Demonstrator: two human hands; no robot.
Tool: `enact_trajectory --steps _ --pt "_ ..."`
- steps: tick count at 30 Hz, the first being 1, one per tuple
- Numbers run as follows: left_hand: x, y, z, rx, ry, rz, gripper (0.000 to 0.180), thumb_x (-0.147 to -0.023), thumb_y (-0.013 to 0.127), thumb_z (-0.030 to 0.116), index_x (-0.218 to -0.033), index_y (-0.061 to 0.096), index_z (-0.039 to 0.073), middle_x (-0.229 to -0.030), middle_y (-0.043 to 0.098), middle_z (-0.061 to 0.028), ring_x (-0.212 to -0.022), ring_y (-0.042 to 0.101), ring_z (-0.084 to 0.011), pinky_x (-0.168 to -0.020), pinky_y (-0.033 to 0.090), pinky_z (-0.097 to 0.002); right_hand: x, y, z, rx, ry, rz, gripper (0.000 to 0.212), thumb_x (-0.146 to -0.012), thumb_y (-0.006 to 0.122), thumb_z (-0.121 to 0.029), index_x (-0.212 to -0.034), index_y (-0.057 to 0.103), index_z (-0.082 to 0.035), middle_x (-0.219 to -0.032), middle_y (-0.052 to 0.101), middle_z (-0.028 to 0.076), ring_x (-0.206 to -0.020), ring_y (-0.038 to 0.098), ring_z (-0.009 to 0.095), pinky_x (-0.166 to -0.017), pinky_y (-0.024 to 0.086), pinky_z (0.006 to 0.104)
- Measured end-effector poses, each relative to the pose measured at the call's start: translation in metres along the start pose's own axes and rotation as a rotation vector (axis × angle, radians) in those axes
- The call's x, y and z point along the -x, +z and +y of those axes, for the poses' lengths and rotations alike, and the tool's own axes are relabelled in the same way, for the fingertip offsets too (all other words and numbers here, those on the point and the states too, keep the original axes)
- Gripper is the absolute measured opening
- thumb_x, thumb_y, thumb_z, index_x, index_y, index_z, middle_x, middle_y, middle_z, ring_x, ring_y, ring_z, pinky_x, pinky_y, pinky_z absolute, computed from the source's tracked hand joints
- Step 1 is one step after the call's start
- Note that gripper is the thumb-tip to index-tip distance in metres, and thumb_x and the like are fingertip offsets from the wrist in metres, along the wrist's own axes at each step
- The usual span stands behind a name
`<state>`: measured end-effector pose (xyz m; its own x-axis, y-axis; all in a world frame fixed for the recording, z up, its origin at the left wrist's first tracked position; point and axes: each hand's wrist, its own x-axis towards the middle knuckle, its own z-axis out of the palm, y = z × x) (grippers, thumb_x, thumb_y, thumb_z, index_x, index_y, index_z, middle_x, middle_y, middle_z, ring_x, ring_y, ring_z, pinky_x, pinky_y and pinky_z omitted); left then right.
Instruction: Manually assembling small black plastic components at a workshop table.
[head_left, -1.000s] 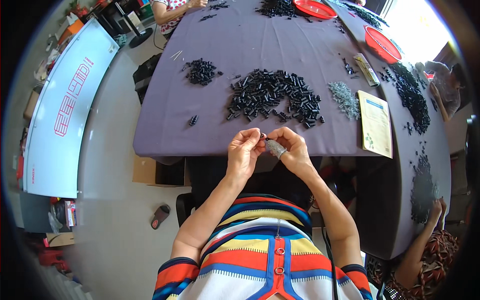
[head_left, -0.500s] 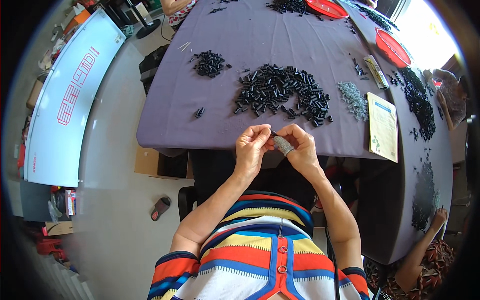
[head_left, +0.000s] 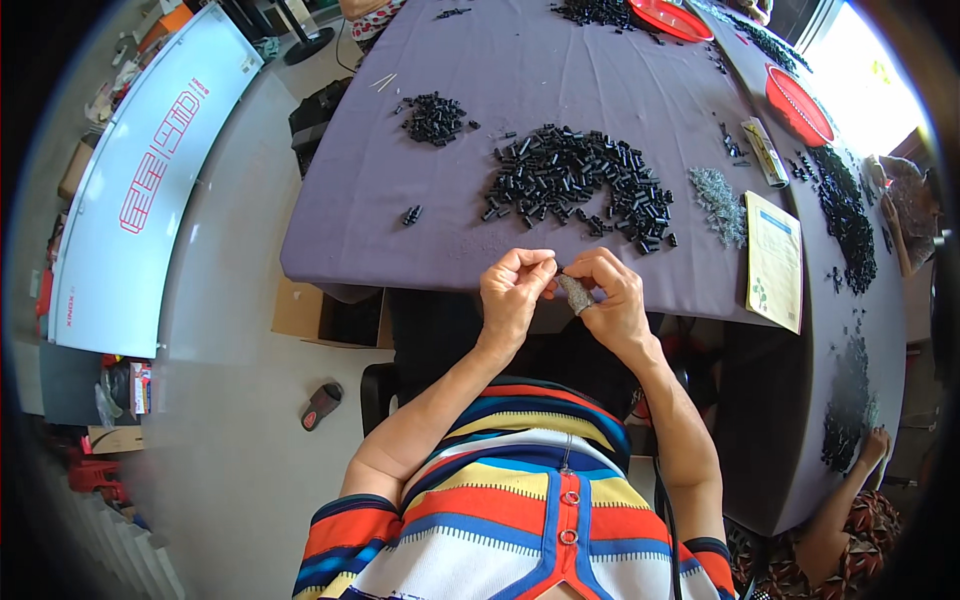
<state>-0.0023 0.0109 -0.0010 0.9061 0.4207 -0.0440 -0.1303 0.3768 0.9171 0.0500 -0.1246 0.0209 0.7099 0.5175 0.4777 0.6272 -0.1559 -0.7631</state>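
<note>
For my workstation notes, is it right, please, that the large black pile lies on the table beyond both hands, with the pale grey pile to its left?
Not quite: the head view shows the pale grey pile to the right of the large black pile, which does lie on the table beyond the left hand and the right hand.

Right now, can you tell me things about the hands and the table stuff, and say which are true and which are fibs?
1. The left hand and right hand are far apart. False: they are close together, with a small dark piece at their fingertips.
2. A grey cover is on the right hand. True.
3. The small black pile is left of the big black pile. True.
4. The yellow booklet is left of the big black pile. False: it is to the right.
5. A dark slipper lies on the floor. True.
</note>
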Motion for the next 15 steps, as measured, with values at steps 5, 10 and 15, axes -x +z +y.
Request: enact_trajectory --steps 5,10,15 --pt "-0.0029 -0.0022 0.0007 -0.135 0.035 -0.063 0.007 -0.086 0.063 0.005 -0.092 0.065 0.001 -0.073 0.062 -0.0010 -0.062 0.056 -0.0064 -0.056 0.047 -0.0203 0.0023 -0.0006 0.0004 0.181 -0.160 -0.054 0.037 -0.059 0.061 0.014 -0.092 0.058 -0.003 -0.091 0.057 0.013 -0.077 0.060 0.033 -0.061 0.050 0.0372" --pt "-0.0016 0.0013 -0.0006 -0.066 -0.013 -0.037 0.009 -0.087 0.063 0.005 -0.095 0.064 0.001 -0.076 0.062 -0.0016 -0.063 0.055 -0.0059 -0.055 0.046 -0.0198 -0.0004 0.0011 0.0010 0.160 -0.155 0.001 0.037 -0.059 0.061 0.014 -0.092 0.058 -0.003 -0.090 0.058 0.013 -0.078 0.060 0.033 -0.063 0.050 0.0370" --pt "-0.0032 -0.0003 -0.0029 0.085 -0.039 -0.086 0.012 -0.088 0.061 0.004 -0.100 0.062 0.001 -0.079 0.062 -0.0021 -0.063 0.054 -0.0063 -0.055 0.044 -0.0198 0.0006 0.0024 0.0055 -0.068 0.098 0.058 0.034 -0.062 0.061 0.016 -0.091 0.057 0.000 -0.085 0.062 0.012 -0.077 0.064 0.026 -0.067 0.051 0.0324"
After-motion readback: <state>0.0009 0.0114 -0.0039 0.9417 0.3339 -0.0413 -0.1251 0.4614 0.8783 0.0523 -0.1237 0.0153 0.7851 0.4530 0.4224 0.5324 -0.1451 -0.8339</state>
